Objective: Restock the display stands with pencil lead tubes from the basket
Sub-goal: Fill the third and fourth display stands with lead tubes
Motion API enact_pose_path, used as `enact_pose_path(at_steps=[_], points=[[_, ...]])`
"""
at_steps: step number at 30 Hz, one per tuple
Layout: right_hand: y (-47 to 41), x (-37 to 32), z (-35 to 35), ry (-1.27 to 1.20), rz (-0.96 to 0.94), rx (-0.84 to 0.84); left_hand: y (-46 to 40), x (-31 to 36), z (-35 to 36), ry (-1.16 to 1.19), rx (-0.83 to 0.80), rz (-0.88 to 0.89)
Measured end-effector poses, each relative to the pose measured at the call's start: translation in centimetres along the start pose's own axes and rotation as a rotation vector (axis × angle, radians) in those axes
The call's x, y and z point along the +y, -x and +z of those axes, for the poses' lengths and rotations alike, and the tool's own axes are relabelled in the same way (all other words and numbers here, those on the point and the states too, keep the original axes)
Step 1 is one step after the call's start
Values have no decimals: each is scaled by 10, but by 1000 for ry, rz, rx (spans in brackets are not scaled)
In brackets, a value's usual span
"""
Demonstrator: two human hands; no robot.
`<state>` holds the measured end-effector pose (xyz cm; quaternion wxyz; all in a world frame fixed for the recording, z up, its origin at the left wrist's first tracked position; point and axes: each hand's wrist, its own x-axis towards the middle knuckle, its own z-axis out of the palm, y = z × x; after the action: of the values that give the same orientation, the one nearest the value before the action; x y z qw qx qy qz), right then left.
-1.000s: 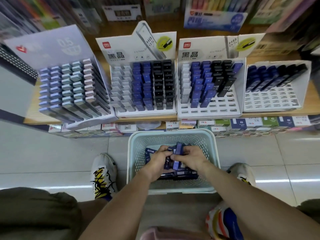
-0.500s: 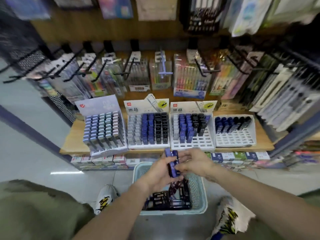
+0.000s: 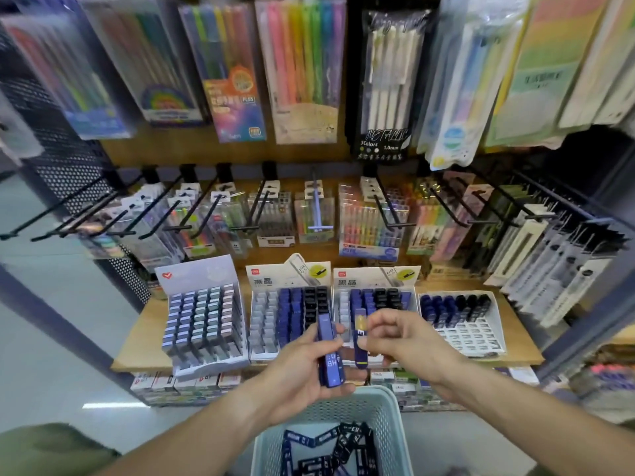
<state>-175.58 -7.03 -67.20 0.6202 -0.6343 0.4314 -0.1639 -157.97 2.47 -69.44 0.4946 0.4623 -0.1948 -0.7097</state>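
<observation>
left hand [image 3: 295, 369] grips a small bunch of dark blue plastic pencil lead tubes [image 3: 329, 355] upright above the pale green slotted plastic basket [image 3: 385, 412], where more blue and black tubes [image 3: 330, 448] lie jumbled. right hand [image 3: 405, 338] pinches a single dark blue tube [image 3: 360, 338] just beside the bunch. on the wooden shelf [image 3: 144, 341] beyond, four white card display stands [image 3: 462, 334] hold rows of grey, blue and black tubes; the rightmost shows many vacant slots.
</observation>
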Motion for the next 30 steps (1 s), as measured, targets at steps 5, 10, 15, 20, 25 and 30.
enact_pose_path(at_steps=[5, 10, 15, 20, 25, 30], points=[[-7, 12, -8, 37, -27, 27, -24, -10, -2, 24, 184, -7], [-9, 17, -30, 142, -32, 60, -33, -14, -1, 2, 172, -3], [-6, 20, -31, 52, -114, 95, -35, -27, 7, -154, 146, -6], [-1, 10, -38, -36, -147, 14, -34, -29, 8, -96, 85, -55], [-4, 10, -43, 4, -181, 128, -33, -29, 15, -86, 81, -31], [-9, 14, -48, 6, -211, 161, -36, -34, 24, -201, 145, 42]])
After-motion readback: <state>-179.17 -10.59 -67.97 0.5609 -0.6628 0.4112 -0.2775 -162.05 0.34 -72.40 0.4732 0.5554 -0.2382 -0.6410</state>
